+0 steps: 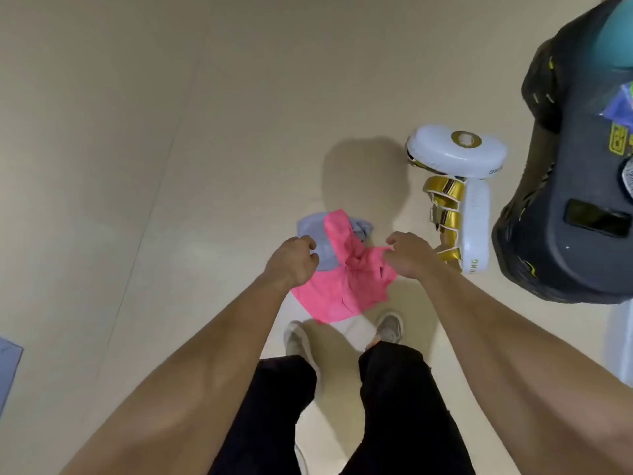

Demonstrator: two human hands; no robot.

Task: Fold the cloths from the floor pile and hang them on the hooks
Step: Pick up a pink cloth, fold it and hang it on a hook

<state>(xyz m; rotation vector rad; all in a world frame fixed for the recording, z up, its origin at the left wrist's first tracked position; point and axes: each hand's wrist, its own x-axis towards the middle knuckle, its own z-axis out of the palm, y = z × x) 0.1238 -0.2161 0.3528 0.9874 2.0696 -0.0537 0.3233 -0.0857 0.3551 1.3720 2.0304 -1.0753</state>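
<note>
Pink cloth [329, 296]: my right hand [409, 257] pinches a corner, left hand [291, 260] grips an edge; draw taut, match corners

Both bare forearms reach forward and down, roughly parallel. The left hand [293, 260] and right hand [407, 253] hang knuckles up, well apart — fingers curled under, their grip hidden.

Left hand [291, 260] and right hand [409, 253] hold pink cloth [337, 289].
</note>
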